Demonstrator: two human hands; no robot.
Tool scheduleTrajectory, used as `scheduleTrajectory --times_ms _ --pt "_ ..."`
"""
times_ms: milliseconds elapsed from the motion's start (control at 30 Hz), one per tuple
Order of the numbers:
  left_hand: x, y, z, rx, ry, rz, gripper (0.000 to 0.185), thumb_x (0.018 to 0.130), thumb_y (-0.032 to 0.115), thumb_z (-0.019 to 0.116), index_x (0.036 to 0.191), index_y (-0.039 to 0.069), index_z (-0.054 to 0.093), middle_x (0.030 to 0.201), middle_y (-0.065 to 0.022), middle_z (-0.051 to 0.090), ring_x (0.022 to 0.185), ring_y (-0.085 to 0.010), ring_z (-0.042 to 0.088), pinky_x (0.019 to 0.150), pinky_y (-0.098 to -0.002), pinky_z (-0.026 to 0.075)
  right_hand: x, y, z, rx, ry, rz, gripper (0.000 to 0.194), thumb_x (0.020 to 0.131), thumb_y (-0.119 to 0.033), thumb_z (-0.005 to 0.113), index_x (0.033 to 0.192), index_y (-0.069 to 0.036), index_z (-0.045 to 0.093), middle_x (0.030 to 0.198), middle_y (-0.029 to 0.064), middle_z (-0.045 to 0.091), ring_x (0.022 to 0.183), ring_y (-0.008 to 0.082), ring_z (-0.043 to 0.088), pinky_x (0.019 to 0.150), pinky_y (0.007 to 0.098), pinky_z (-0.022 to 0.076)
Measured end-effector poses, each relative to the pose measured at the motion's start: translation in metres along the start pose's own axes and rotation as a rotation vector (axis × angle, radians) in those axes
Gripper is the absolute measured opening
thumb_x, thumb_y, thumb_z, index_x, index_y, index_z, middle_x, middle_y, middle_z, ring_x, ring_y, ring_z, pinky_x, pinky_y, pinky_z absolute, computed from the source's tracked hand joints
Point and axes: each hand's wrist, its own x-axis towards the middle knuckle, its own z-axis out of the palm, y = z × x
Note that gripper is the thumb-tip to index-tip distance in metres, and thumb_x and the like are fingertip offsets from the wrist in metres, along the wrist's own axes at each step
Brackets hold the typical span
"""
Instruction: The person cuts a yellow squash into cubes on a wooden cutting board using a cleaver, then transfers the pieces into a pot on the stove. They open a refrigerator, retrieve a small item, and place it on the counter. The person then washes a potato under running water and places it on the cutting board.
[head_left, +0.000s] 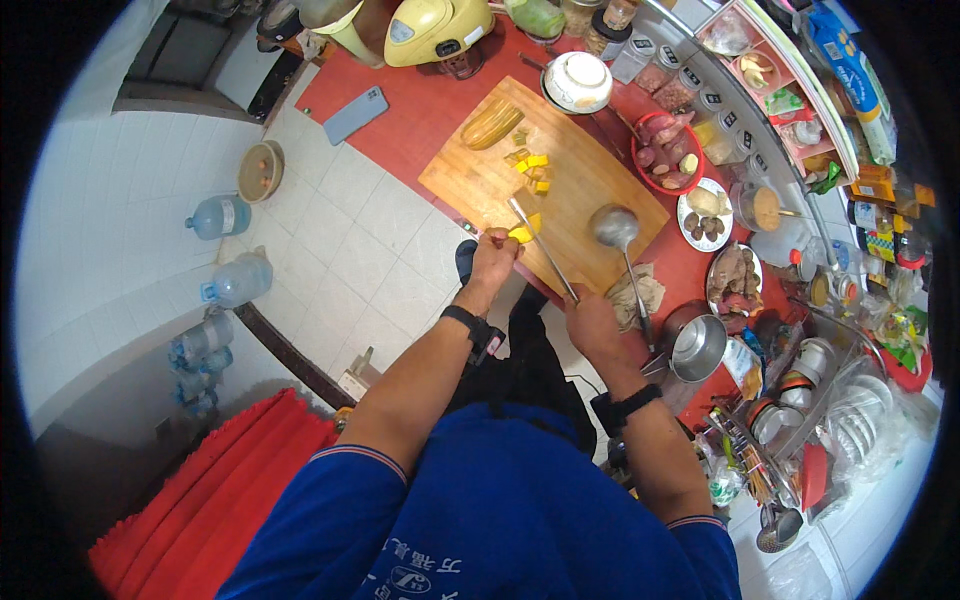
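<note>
My right hand (592, 322) grips the handle of a kitchen knife (551, 259), whose blade stands nearly edge-on to the view. The blade is over the near left part of a wooden cutting board (592, 180). Beside the blade, the fingers of my left hand (495, 262) hold a yellow piece of pumpkin (525, 229) at the board's edge. Cut yellow pumpkin chunks (537, 163) lie farther up, with some peel-side pieces among them. A large unpeeled pumpkin piece (491, 126) rests near the board's far left corner.
A metal ladle (615, 225) lies on the board's right side, its handle across a crumpled cloth (637, 292). Right of the board stand a red basket of sweet potatoes (667, 154), filled plates (705, 236) and a metal pot (697, 347). A phone (356, 115) lies at the red counter's left edge.
</note>
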Motion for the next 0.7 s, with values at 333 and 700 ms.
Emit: scheduleTrajectory --times_ms 333,700 --pt "-0.029 0.110 -0.014 0.663 0.114 0.647 0.023 0.095 0.018 0.070 0.110 0.002 0.063 0.096 -0.0131 0.070 0.093 -0.0272 0.068 0.086 -0.0387 0.055 0.018 0.027 -0.008 -0.100 -0.001 0.114 0.031 0.099 -0.018 0.053 0.122 -0.007 0.069 0.102 0.0251 0.075 0.096 0.0442 0.073 0.086 0.0561 0.0572" --pt "0.026 0.149 0.077 1.717 -0.485 0.496 0.018 0.092 0.028 0.071 0.106 0.018 0.075 0.103 -0.0080 0.076 0.102 -0.0291 0.072 0.087 -0.0423 0.057 0.020 0.016 -0.032 -0.166 -0.054 0.090 0.026 0.098 -0.014 0.052 0.115 -0.005 0.069 0.100 0.0239 0.076 0.096 0.0412 0.075 0.085 0.0519 0.0593"
